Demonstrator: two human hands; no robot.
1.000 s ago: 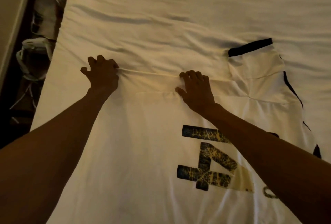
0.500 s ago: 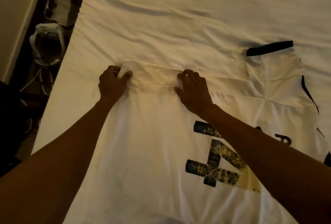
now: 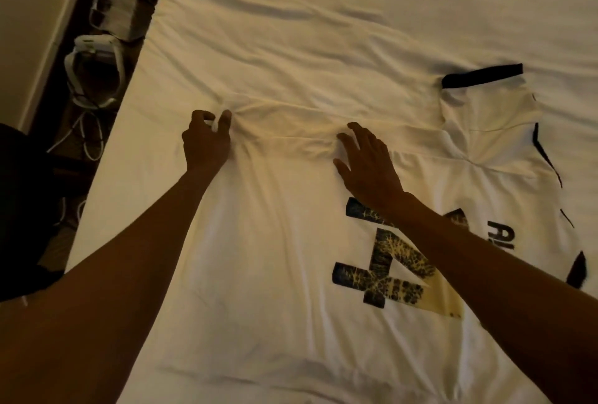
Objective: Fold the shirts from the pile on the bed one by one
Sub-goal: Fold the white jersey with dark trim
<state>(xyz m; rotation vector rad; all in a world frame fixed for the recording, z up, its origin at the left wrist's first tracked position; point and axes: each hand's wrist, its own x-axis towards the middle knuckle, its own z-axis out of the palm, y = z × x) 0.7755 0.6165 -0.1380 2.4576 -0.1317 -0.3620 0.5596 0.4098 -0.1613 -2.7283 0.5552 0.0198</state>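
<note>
A: What colour is the jersey?
B: White, with a black, cracked-looking number, a black sleeve cuff and thin black piping.
A: And the bed sheet?
B: Plain white; the cords at left are white too.

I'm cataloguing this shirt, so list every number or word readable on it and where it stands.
"4": large cracked dark numeral, sideways on the white shirt.
Dark print beside it: partly under the arm, unreadable.
Dark letters at the right: cut off, unreadable.

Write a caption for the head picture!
Left hand pinches the shirt on the bed; right hand spreads over it.
</note>
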